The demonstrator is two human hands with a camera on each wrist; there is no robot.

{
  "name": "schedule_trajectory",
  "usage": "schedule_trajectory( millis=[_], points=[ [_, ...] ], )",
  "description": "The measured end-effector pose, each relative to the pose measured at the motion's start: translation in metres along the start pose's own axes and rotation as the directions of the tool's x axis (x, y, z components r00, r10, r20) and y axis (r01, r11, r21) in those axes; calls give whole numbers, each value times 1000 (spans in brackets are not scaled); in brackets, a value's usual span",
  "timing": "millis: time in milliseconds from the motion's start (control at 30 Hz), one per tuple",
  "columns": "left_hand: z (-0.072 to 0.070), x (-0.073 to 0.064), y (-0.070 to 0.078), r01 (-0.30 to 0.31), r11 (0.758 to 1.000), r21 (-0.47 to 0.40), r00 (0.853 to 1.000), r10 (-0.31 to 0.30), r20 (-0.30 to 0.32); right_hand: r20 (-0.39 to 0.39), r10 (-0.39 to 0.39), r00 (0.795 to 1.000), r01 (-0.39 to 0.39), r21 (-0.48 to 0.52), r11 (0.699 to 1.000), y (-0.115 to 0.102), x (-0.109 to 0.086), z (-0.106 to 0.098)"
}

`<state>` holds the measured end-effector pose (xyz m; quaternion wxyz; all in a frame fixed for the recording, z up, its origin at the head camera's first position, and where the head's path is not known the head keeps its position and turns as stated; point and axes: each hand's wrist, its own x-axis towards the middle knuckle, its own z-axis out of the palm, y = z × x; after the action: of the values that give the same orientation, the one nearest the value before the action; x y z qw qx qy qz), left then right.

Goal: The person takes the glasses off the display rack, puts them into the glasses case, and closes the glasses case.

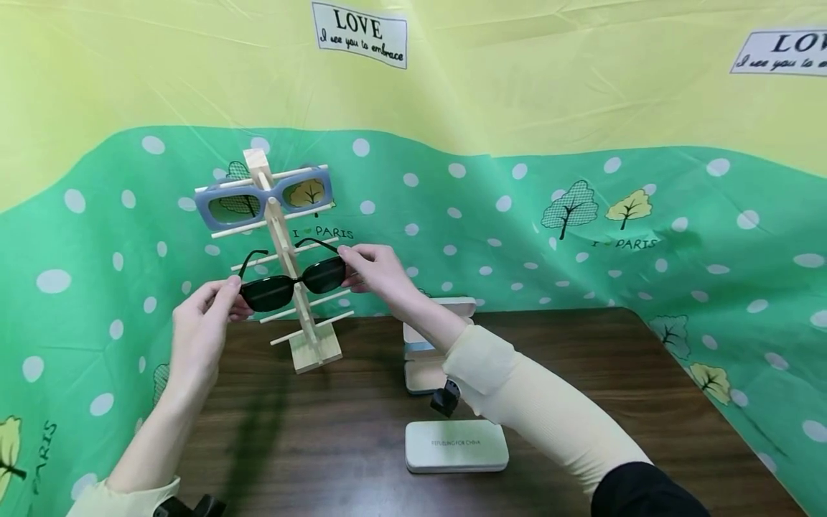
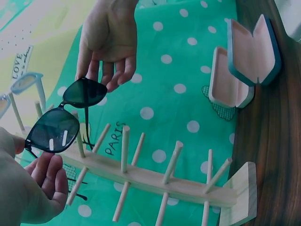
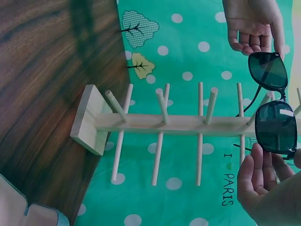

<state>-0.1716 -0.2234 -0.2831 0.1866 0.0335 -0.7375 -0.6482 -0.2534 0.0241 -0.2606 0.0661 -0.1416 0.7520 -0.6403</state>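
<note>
Black sunglasses (image 1: 268,294) are held up by both hands in front of a wooden peg stand (image 1: 305,316), their lenses facing me and arms reaching back toward the pegs. My left hand (image 1: 205,316) pinches the frame's left end between thumb and fingers. At the other end, my right hand (image 1: 381,276) grips near the hinge with thumb and fingertips. In the left wrist view, the dark lenses (image 2: 52,131) overlap the stand's upper pegs. Blue-framed sunglasses (image 1: 202,205) rest on the stand's top pegs, above the black pair.
A closed white glasses case (image 1: 457,446) lies on the dark wooden table (image 1: 336,445). Farther back, partly hidden by my right forearm, are opened cases; a teal one (image 2: 274,49) and a pale one (image 2: 217,77) show. A green and yellow cloth (image 1: 484,215) hangs behind.
</note>
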Motion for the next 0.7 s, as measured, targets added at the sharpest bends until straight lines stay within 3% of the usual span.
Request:
schedule_trajectory(
  millis=[400,700],
  points=[
    [14,-26,12,-5,996,-86,994,-5,-109,12,-61,998,61,17,998,-7,-19,-9],
    [28,-46,13,-94,995,35,984,98,-149,10,-66,998,66,17,998,-4,-41,-21]
  ],
)
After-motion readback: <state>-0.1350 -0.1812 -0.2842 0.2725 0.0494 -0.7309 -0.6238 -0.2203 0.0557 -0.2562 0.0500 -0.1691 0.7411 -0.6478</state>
